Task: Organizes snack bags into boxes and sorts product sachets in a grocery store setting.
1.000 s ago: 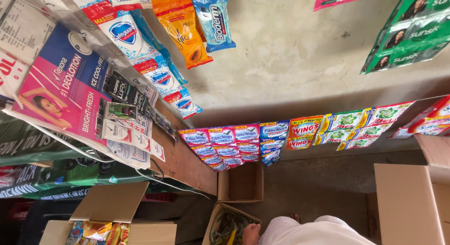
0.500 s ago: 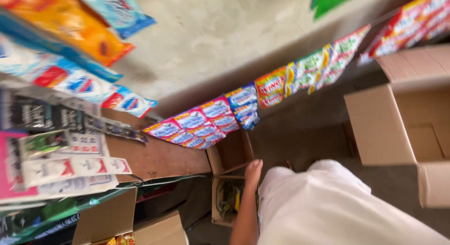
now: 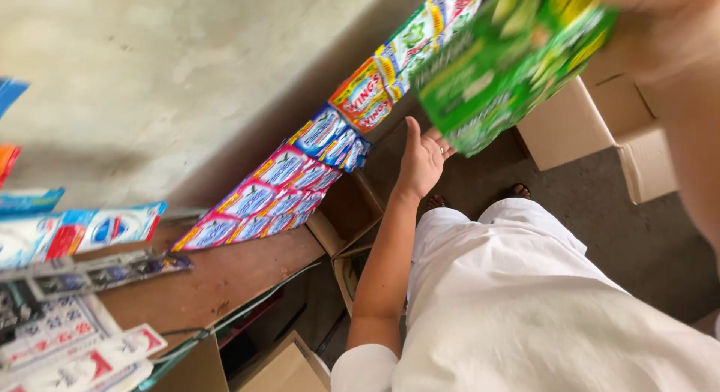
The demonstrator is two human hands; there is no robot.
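The left hand (image 3: 421, 161) is open, fingers loosely spread and thumb pointing up, palm turned toward the hanging strips. It holds nothing. Its fingertips reach toward the lower edge of the green sachets (image 3: 502, 66), close to them, though blur hides whether they touch. The bare left forearm runs straight from the white sleeve at the near edge up and away to the hand, elbow nearly extended, passing over an open box (image 3: 341, 212) on the floor.

The right hand (image 3: 652, 17) is at the top right, very close to the camera and badly blurred. It is closed on the upper end of the green sachets, which hang down from it in a bunch, tilted to the left. How many green sachets there are cannot be told. The right forearm drops down the right edge.

Beyond the left hand, sachet strips (image 3: 300, 174) hang in a slanting row along the wall: pink-and-blue ones lower left, blue ones, then a red-and-yellow one, then green-and-white ones farther up. A wooden counter (image 3: 225, 276) lies at the lower left, with flat printed packets on its left end. Two pale cardboard boxes (image 3: 592, 122) stand on the floor at the right, side by side.
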